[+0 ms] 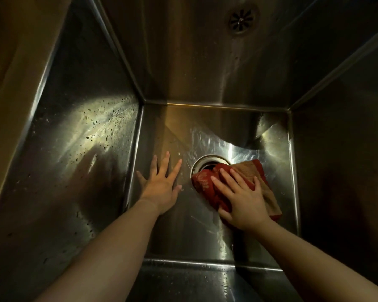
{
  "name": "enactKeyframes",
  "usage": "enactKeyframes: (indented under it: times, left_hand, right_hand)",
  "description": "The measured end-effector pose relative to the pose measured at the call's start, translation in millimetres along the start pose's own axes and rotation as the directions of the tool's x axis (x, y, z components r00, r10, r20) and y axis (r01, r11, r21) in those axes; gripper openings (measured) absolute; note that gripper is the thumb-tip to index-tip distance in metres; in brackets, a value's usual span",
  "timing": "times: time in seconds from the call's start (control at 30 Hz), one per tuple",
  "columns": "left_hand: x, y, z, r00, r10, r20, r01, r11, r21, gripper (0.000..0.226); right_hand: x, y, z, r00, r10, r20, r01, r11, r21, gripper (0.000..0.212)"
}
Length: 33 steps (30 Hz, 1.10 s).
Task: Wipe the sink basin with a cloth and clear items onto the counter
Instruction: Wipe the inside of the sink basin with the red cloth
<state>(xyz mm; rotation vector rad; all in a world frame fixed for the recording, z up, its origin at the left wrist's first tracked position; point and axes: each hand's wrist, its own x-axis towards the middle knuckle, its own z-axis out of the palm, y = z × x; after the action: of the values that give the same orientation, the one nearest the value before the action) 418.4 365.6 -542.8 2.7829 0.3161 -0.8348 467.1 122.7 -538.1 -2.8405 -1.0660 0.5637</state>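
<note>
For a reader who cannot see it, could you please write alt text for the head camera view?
A person's right hand presses a red and tan cloth on the floor of a steel sink, partly over the drain; the left hand lies open beside it.

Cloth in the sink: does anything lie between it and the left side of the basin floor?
Yes. The left hand is spread over the basin floor, left of the cloth, which the right hand presses at the drain opening. No other item shows there.
</note>
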Motion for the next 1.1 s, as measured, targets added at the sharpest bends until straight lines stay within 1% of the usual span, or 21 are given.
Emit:
enactKeyframes:
  times: [0.07,0.17,0.2,0.37,0.53,0.6,0.67,0.73,0.77,0.8,0.83,0.87,1.0,1.1]
  left_hand:
    - [2.0,3.9,-0.4,1.000,0.018,-0.021,-0.018,1.000,0.003,0.068]
    - [11.8,18.5,-8.3,0.992,0.124,-0.029,-0.123,0.991,0.050,0.066]
    - [16.0,24.1,-11.7,0.990,0.140,-0.024,-0.139,0.989,0.053,0.066]
    - [27.9,41.0,-19.7,0.995,0.104,0.002,-0.104,0.993,0.054,0.066]
    - [27.6,44.3,-20.5,0.996,0.082,0.020,-0.083,0.994,0.070,0.068]
    - [26.7,47.6,-23.1,0.997,0.079,0.020,-0.080,0.994,0.068,0.067]
    - [27.7,52.5,-27.3,0.996,0.090,0.026,-0.091,0.994,0.051,0.065]
    - [31.2,57.7,-31.0,0.993,0.115,0.029,-0.116,0.992,0.041,0.063]
    - [33.4,59.5,-32.5,0.992,0.125,0.028,-0.126,0.991,0.037,0.063]
    - [35.9,60.9,-33.7,0.991,0.130,0.027,-0.130,0.991,0.036,0.063]
    - [38.3,61.9,-34.4,0.991,0.129,0.024,-0.130,0.991,0.040,0.063]
    - [40.7,62.7,-34.6,0.992,0.126,0.022,-0.127,0.991,0.048,0.063]
    - [43.7,65.5,-30.1,0.994,0.112,0.001,-0.112,0.991,0.068,0.065]
    - [42.6,68.6,-27.0,0.995,0.096,-0.027,-0.094,0.995,0.043,0.062]
  right_hand:
    - [-0.7,6.8,-3.1,1.000,0.012,-0.013,-0.012,1.000,-0.025,0.086]
    - [-0.2,7.8,-4.7,1.000,0.004,-0.025,-0.004,1.000,-0.021,0.085]
    - [0.0,8.9,-4.9,0.999,-0.006,-0.034,0.005,1.000,-0.017,0.085]
    - [-2.9,25.5,-13.1,0.999,-0.015,-0.036,0.014,1.000,-0.026,0.081]
    - [-2.9,25.3,-16.0,0.994,0.078,-0.077,-0.075,0.997,0.029,0.076]
    - [-0.5,27.2,-15.2,0.982,0.158,-0.104,-0.151,0.986,0.065,0.076]
    - [6.5,32.8,-17.4,0.941,0.317,-0.119,-0.301,0.944,0.135,0.076]
    - [16.4,40.8,-21.8,0.852,0.502,-0.151,-0.466,0.857,0.218,0.076]
    - [21.6,44.2,-24.3,0.805,0.573,-0.155,-0.528,0.811,0.253,0.076]
    - [25.7,46.5,-25.9,0.776,0.613,-0.151,-0.563,0.780,0.272,0.076]
    - [27.8,46.6,-25.8,0.767,0.624,-0.150,-0.575,0.772,0.270,0.076]
    - [28.1,44.9,-24.4,0.773,0.616,-0.154,-0.571,0.780,0.255,0.076]
    - [20.5,31.0,-13.8,0.818,0.561,-0.129,-0.533,0.823,0.196,0.075]
    - [23.1,29.4,-10.1,0.830,0.549,-0.096,-0.529,0.830,0.174,0.073]
